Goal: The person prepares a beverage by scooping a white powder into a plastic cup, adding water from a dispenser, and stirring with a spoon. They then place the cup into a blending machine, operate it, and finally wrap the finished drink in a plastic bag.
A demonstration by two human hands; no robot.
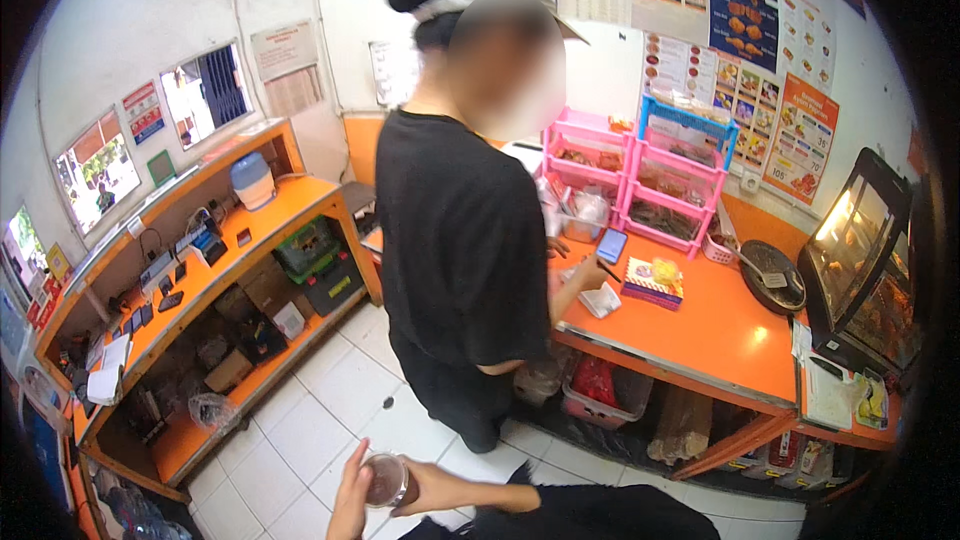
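Note:
A clear cup of brown drink (pixel 387 481) is held low in front of me, above the tiled floor. My right hand (pixel 435 486) wraps around it from the right side. On the other side my left hand (pixel 349 491) lies against the cup, its fingers pointing up and its thumb near the rim. Ahead stands a person in a black shirt (pixel 465 240) and light cap, turned toward the orange table (pixel 697 337). That person's hand holds a dark pen-like stick (pixel 609 271) by a smartphone (pixel 612 246) on the table.
Pink stacked racks (pixel 667 202), a printed food box (pixel 654 283), a round black pan (pixel 769 277) and a lit glass food warmer (pixel 862 262) stand on the right. At left runs an orange counter (pixel 300 199) with a water dispenser (pixel 253 180), several phones and an open notebook (pixel 110 367).

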